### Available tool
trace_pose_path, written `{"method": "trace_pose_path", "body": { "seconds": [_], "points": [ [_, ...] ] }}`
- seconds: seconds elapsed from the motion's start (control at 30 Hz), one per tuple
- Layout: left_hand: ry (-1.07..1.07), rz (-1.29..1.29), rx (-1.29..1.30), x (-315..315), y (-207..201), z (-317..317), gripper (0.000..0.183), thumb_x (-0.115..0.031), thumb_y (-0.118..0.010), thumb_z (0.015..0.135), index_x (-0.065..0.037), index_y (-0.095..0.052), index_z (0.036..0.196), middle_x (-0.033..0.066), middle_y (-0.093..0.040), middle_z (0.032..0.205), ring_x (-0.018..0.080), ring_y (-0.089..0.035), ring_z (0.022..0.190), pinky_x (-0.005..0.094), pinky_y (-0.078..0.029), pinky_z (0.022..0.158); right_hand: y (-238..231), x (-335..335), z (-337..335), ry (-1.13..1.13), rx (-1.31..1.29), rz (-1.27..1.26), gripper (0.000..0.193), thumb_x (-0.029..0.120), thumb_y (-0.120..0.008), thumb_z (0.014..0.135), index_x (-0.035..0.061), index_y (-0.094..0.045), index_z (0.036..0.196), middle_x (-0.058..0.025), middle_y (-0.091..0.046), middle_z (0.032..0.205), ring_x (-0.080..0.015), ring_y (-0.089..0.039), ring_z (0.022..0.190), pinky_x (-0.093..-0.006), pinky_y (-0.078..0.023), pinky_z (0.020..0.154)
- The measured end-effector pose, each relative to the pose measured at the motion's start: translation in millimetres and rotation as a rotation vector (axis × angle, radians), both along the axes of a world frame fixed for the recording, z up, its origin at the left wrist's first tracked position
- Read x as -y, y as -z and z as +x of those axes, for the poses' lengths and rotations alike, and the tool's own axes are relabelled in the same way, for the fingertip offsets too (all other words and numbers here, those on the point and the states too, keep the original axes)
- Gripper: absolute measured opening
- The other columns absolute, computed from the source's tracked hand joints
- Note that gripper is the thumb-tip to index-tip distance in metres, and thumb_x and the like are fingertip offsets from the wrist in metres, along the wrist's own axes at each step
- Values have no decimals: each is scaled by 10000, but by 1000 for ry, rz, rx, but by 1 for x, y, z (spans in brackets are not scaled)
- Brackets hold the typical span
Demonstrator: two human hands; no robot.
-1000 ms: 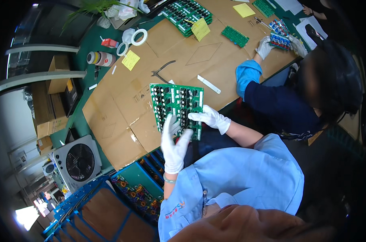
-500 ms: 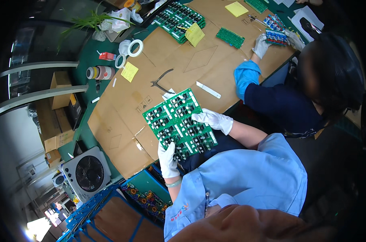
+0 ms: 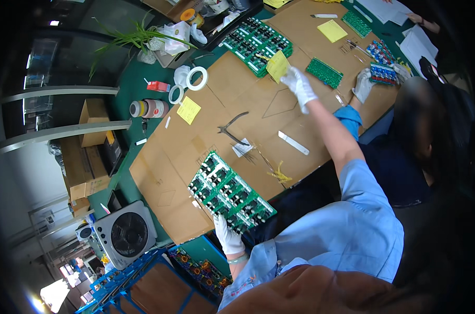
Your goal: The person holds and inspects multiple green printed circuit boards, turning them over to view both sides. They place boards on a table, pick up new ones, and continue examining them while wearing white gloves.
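Note:
My left hand [image 3: 228,238], in a white glove, grips the lower edge of a green circuit board panel [image 3: 231,192] crowded with black and white parts. The panel is tilted above the near edge of the cardboard-covered table. My right hand [image 3: 299,88], also gloved, is stretched far out, its fingers apart. Its fingertips are at the edge of a yellow paper note [image 3: 278,66], which lies against a stack of similar circuit boards [image 3: 255,44]. Whether they touch the note I cannot tell.
Cutting pliers [image 3: 232,129], a white strip [image 3: 293,143] and yellow ties [image 3: 280,172] lie on the cardboard. White tape rolls [image 3: 197,78] and a bottle [image 3: 149,109] stand left. A fan [image 3: 127,234] is nearer. At right a co-worker's gloved hands hold a blue-and-white board [image 3: 384,74].
My right hand has let go of the circuit board panel and reached forward to the yellow note by the stack. My left hand still holds the panel, now turned. The view has shifted.

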State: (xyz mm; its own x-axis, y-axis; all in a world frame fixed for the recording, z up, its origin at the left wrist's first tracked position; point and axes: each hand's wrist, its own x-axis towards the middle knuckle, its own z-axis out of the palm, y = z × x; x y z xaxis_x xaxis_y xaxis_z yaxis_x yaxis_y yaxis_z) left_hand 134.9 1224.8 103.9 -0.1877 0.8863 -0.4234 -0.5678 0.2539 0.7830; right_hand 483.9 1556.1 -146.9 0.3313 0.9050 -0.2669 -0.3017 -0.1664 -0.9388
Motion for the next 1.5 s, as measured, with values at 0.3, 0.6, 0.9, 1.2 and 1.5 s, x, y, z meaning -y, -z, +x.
{"method": "trace_pose_path", "body": {
  "seconds": [0.3,0.6,0.9,1.2,1.5],
  "points": [
    [-88,-116,26,-26,-1,-15,476,-164,-560,953,-61,-407,1392,97,-550,1317,241,-583,1143,425,-503,960,-83,-48,35,-161,156,-223,709,235,-828,739,-24,-493,1307,-136,-622,1215,-191,-578,1136,-322,-424,980],
    [-52,-138,80,-58,22,-3,470,-148,-577,939,-32,-425,1369,117,-568,1293,250,-599,1126,431,-513,948,-114,-47,36,-389,24,-283,445,314,-766,817,30,-655,1141,-67,-701,1082,-120,-640,992,-259,-444,913],
    [-14,-136,85,-72,48,3,449,-129,-548,949,-30,-426,1369,111,-563,1300,234,-585,1140,411,-499,959,-115,-110,40,-421,-180,-25,291,295,-686,884,33,-693,1012,-14,-666,762,-74,-572,572,-217,-399,480],
    [16,-157,4,-90,45,3,402,-192,-536,976,-58,-472,1349,98,-577,1286,237,-595,1134,416,-509,955,-144,-56,6,168,-226,249,434,311,-620,939,-41,-610,1192,-89,-663,1104,-119,-624,951,-254,-476,842],
    [79,-67,-189,-243,36,68,406,-178,-591,951,-43,-473,1315,88,-585,1262,204,-609,1101,362,-529,916,-16,110,-39,376,-204,-48,316,143,-643,932,1,-585,1208,-34,-645,1111,-86,-595,978,-254,-486,879]
  ]
}}
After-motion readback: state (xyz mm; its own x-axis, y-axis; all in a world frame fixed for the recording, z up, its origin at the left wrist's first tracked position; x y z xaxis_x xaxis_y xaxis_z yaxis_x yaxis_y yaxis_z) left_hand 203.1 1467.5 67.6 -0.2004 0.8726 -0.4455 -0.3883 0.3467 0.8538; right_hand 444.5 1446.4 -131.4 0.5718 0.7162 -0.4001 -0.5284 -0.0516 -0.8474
